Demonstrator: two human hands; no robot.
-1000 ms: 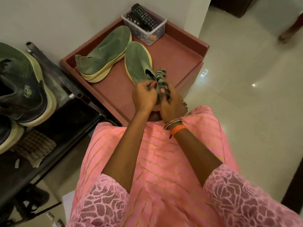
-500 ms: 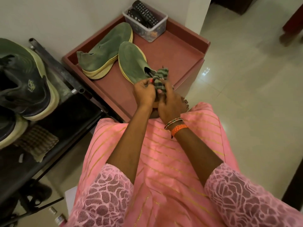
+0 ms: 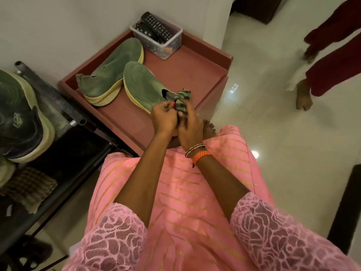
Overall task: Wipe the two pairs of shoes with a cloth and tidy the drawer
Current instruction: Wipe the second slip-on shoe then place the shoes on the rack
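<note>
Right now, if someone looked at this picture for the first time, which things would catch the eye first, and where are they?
At the centre, the left hand and right hand both grip a striped cloth at the heel of the nearer green shoe. Its partner, the other green shoe, lies beside it in the reddish drawer, with a clear box of remote controls at the far corner.

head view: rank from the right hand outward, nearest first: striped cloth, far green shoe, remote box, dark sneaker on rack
From the right hand:
1. striped cloth, gripped in it
2. far green shoe, drawer's left
3. remote box, drawer's back corner, and dark sneaker, rack at left: too close to call
</note>
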